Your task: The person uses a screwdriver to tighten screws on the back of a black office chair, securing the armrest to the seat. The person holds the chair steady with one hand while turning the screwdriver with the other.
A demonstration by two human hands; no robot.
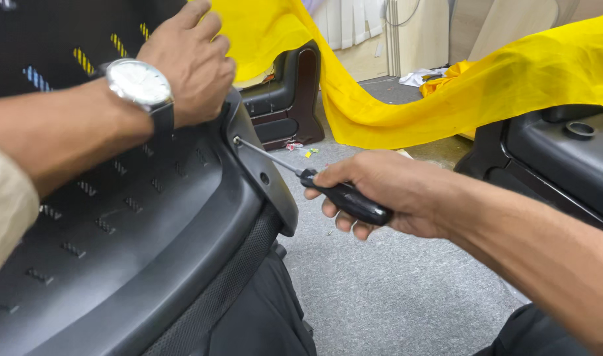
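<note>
The right hand (pixel 387 191) wraps closed around the black-handled screwdriver (pixel 314 181), its tip seated in a screw on the rim of the black chair shell (pixel 150 217). The left hand (pixel 189 62) presses flat on that rim above the screw. Best keep the shaft square to the screw.

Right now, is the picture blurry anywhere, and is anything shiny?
In the head view, the right hand and its screwdriver look sharp; the left hand on the black chair part is sharp too. Light glints on the wristwatch and along the screwdriver's black handle. The yellow cloth is brightly lit, with soft shadows in its folds.
</note>
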